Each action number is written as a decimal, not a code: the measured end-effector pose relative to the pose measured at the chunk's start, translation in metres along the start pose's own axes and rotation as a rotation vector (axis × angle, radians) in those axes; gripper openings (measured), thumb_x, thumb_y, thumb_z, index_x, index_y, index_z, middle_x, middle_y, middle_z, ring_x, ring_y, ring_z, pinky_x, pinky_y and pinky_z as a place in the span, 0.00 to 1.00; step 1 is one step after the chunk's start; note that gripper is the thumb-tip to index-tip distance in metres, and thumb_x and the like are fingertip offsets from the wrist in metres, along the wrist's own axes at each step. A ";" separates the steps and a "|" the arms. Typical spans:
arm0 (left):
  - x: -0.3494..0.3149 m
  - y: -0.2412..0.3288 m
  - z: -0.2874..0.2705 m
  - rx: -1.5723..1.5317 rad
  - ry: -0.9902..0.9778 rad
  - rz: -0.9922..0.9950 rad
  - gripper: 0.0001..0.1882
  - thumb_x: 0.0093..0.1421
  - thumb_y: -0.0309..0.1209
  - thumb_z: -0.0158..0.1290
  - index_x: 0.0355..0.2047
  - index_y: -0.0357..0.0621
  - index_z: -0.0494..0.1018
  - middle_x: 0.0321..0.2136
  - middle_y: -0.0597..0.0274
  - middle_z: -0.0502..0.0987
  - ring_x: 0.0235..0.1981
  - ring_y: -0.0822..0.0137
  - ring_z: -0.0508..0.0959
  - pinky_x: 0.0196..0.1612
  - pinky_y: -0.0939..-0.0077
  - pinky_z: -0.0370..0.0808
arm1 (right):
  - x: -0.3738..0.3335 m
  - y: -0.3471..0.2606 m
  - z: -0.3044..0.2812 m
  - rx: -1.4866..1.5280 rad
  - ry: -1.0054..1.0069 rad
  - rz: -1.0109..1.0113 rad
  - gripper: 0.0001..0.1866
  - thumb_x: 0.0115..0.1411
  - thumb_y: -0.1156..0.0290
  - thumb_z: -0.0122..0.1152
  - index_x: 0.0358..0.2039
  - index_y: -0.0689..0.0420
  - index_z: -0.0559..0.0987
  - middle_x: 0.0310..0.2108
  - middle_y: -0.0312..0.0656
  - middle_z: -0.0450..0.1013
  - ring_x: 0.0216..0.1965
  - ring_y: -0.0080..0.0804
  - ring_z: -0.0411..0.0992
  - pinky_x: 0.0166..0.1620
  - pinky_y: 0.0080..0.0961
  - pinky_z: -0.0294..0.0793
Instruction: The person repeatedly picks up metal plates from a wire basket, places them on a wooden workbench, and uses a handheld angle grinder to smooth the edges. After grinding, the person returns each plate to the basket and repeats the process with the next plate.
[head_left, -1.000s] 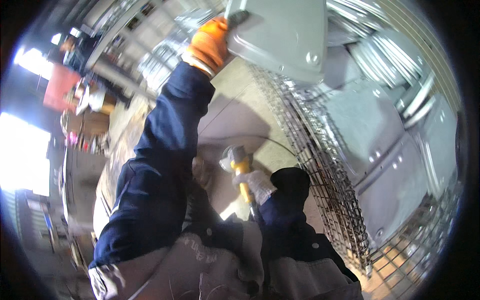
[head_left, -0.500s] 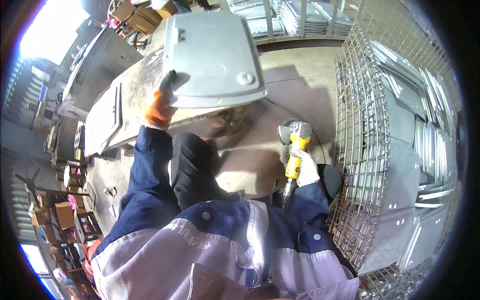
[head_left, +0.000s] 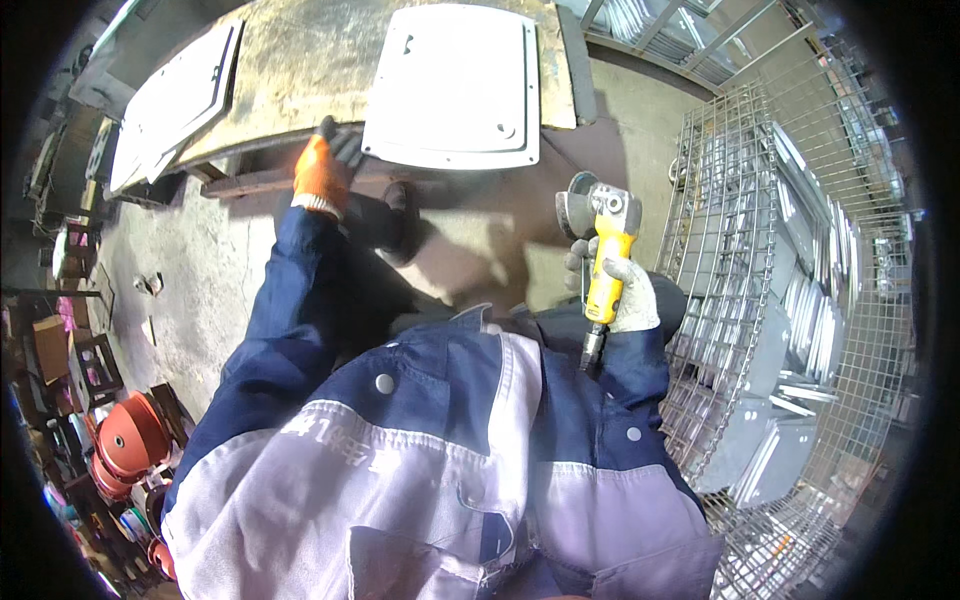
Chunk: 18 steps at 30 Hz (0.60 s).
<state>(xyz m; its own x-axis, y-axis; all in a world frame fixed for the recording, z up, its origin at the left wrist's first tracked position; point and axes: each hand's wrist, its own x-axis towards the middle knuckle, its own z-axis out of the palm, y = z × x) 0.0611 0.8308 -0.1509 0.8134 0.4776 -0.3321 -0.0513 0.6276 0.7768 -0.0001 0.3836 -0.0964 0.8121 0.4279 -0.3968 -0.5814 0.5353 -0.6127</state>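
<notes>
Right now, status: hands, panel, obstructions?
Left hand open beside pale panel. Right hand gripping yellow grinder. Panel on wooden table, near edge overhanging. Wire cage close on the right.

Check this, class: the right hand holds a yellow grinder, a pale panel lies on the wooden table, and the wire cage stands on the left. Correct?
Left is wrong: the head view shows the wire cage on the right. The right hand holds a yellow grinder, and a pale panel lies on the wooden table.

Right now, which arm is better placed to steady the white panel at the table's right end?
Probably left: the left grip is open beside the white panel; the right grip holds a yellow grinder.
</notes>
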 end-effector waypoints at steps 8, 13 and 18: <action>-0.165 -0.026 0.020 -0.200 -0.964 -0.411 0.25 0.68 0.40 0.44 0.59 0.36 0.61 0.53 0.52 0.71 0.52 0.61 0.73 0.54 0.69 0.70 | 0.023 0.004 0.099 -0.537 -0.010 0.097 0.20 0.52 0.74 0.62 0.45 0.63 0.70 0.40 0.46 0.72 0.34 0.29 0.73 0.35 0.23 0.78; -0.186 -0.032 0.044 -0.227 -0.770 -0.673 0.29 0.60 0.52 0.53 0.52 0.41 0.70 0.45 0.62 0.74 0.39 0.72 0.75 0.41 0.78 0.72 | 0.061 0.039 0.148 -0.941 -0.051 0.050 0.19 0.49 0.76 0.61 0.44 0.60 0.74 0.31 0.38 0.74 0.32 0.28 0.73 0.37 0.23 0.74; -0.167 -0.014 0.017 -0.133 -0.428 -0.590 0.29 0.59 0.55 0.52 0.49 0.44 0.71 0.38 0.62 0.78 0.36 0.70 0.77 0.41 0.74 0.73 | 0.112 0.083 0.180 -1.108 -0.090 0.112 0.17 0.46 0.72 0.61 0.40 0.60 0.76 0.28 0.42 0.74 0.28 0.28 0.74 0.33 0.24 0.73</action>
<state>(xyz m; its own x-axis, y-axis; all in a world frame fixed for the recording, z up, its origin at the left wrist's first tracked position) -0.0641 0.7314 -0.0973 0.8807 -0.2272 -0.4156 0.4172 0.7876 0.4535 0.0337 0.6069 -0.0683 0.7251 0.5083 -0.4646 -0.2489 -0.4357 -0.8650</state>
